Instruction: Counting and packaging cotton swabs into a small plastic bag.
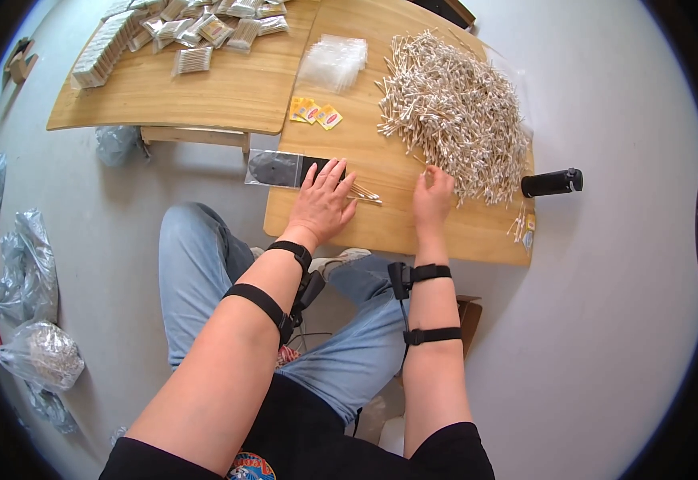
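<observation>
My left hand (322, 198) lies flat, fingers stretched, over a black sheet (312, 165) with a clear plastic bag (270, 168) around its left end. A few cotton swabs (367, 194) stick out to the right from beside its fingers; their other ends are hidden. Close to the near left edge of a large heap of cotton swabs (457, 112), my right hand (433, 194) is pinched closed. A thin cotton swab (418, 159) shows at its fingertips.
Farther back lie small printed cards (329, 117) and a stack of clear bags (334, 60). Filled swab packs (193, 61) cover part of the left table (181, 104). A black cylinder (553, 183) juts past the right table edge. Plastic bags (42, 355) sit on the floor at left.
</observation>
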